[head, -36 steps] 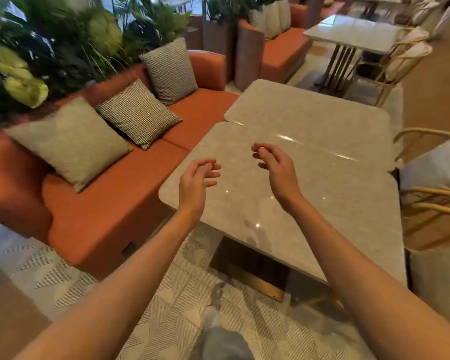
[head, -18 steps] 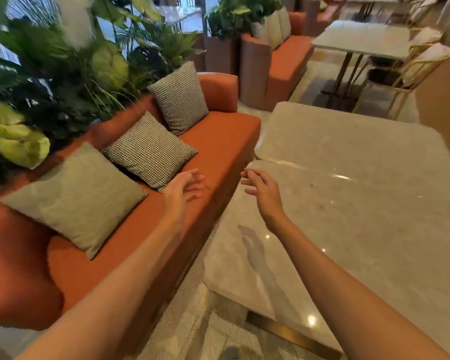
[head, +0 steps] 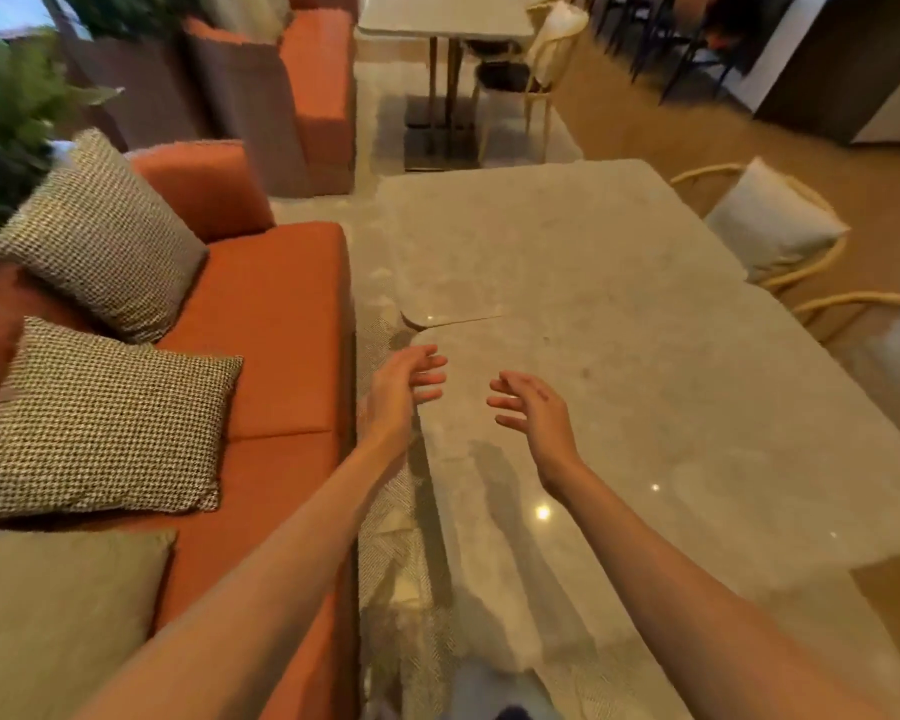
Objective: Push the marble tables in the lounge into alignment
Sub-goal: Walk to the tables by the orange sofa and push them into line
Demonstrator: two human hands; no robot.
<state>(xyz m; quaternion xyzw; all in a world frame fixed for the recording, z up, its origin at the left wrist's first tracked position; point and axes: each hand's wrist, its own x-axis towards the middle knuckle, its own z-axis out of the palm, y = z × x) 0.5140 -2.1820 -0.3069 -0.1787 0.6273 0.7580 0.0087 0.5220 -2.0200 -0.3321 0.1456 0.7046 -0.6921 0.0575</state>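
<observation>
Marble tables (head: 619, 324) edge to edge, left hand (head: 404, 389) and right hand (head: 533, 415) above, grip loose, empty

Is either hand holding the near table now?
No, the left hand and right hand hover open above the near table, gripping nothing.

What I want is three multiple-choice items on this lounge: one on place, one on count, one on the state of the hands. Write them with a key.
1. On which side of the near grey marble table is the orange fabric sofa? A left; B right; C beyond it.
2. How many checked fabric cushions lie on the sofa? A one; B two; C four.
3. The left hand and right hand are: A fists; B holding a cushion; C open, empty.
Key: A, the sofa fills the left; B, two show beside a plain beige cushion; C, fingers spread, nothing held.
</observation>
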